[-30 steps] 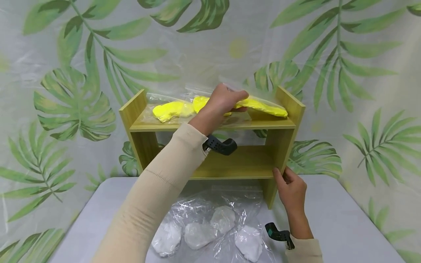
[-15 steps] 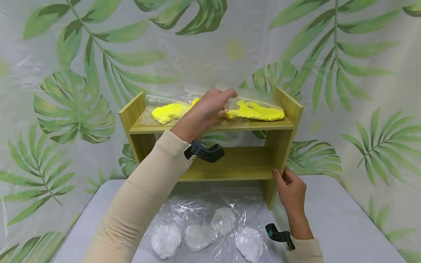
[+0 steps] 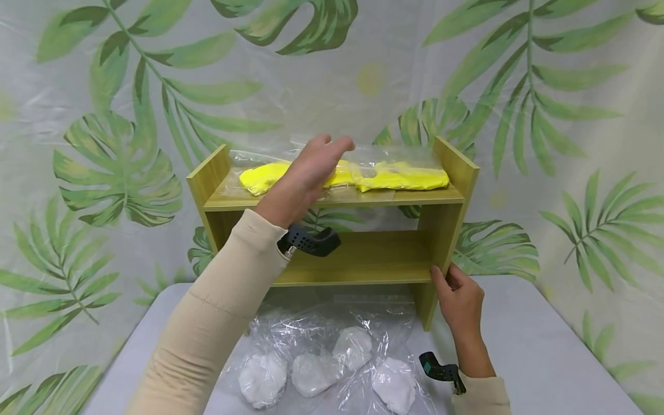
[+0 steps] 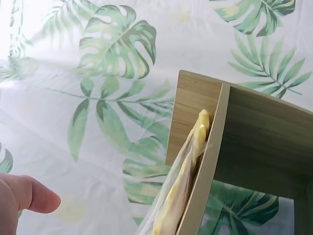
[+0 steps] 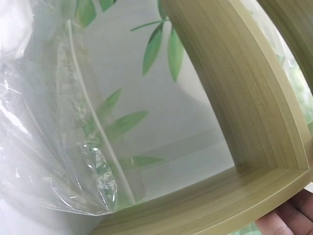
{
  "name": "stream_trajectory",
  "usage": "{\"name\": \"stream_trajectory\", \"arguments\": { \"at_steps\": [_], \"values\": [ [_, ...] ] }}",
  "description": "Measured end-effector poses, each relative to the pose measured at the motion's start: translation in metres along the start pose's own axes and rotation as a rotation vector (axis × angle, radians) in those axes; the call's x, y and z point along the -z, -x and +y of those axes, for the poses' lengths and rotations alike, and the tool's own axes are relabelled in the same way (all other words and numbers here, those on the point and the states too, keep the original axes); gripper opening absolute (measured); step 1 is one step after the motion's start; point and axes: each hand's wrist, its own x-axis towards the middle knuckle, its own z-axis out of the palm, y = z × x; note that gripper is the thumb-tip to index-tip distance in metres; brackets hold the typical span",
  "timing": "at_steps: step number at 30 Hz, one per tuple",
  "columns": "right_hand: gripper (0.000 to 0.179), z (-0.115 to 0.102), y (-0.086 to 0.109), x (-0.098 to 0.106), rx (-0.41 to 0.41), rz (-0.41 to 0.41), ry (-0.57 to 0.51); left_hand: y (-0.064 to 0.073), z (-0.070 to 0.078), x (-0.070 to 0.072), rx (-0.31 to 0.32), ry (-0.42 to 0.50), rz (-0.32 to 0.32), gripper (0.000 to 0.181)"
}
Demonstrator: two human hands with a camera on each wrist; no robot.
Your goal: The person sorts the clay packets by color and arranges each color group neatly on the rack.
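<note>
A small two-tier wooden shelf (image 3: 332,282) stands on the table. On its top board lie clear zip bags with yellow, clay-like lumps; the right-hand bag (image 3: 407,176) reaches the side panel, and the left bag (image 3: 261,177) is partly covered by my arm. Over the middle of this row is my left hand (image 3: 308,173), its thumb extended and nothing seen in its grasp; whether it touches a bag I cannot tell. With thumb and fingers, my right hand (image 3: 460,297) grips the shelf's right side panel (image 5: 234,88) low down.
In front of the shelf, clear bags with white lumps (image 3: 393,383) lie on the white table (image 3: 539,346). The lower board (image 3: 373,253) runs beneath the top one. Behind hangs a leaf-patterned cloth (image 3: 363,98).
My left hand has let go of the right-hand yellow bag, which now lies flat on the top board. That hand has moved left. My right hand stays on the side panel.
</note>
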Motion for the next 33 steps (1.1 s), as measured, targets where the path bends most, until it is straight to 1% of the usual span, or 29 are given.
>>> {"name": "stream_trajectory", "arguments": {
  "at_steps": [4, 6, 11, 15, 19, 22, 25, 29, 33],
  "values": [
    [0.034, -0.002, -0.001, 0.000, -0.005, -0.007, -0.001, 0.005, -0.004, 0.010, -0.032, 0.014, 0.025, 0.076],
    [0.034, -0.002, -0.001, -0.001, -0.007, -0.010, -0.002, 0.009, -0.008, 0.016, -0.050, 0.031, 0.016, 0.073],
    [0.034, -0.002, 0.000, -0.001, -0.012, -0.009, -0.002, 0.024, -0.019, 0.031, -0.133, 0.108, -0.021, 0.066],
    [0.034, -0.002, 0.000, 0.000, -0.014, -0.008, 0.002, 0.037, -0.026, 0.042, -0.188, 0.162, -0.033, 0.063],
    [0.033, -0.002, 0.000, 0.000, -0.013, 0.008, 0.006, 0.051, -0.033, 0.050, -0.214, 0.176, -0.059, 0.062],
    [0.031, -0.001, 0.000, 0.000, -0.013, 0.020, -0.004, 0.063, -0.038, 0.056, -0.236, 0.160, -0.090, 0.061],
    [0.031, -0.001, 0.000, -0.001, -0.013, 0.019, -0.021, 0.075, -0.043, 0.060, -0.278, 0.182, -0.124, 0.060],
    [0.032, -0.002, 0.001, -0.002, -0.020, 0.011, -0.018, 0.092, -0.048, 0.067, -0.302, 0.191, -0.147, 0.057],
    [0.033, -0.003, 0.001, -0.003, -0.020, 0.015, -0.007, 0.109, -0.056, 0.073, -0.311, 0.167, -0.156, 0.052]
  ]
}}
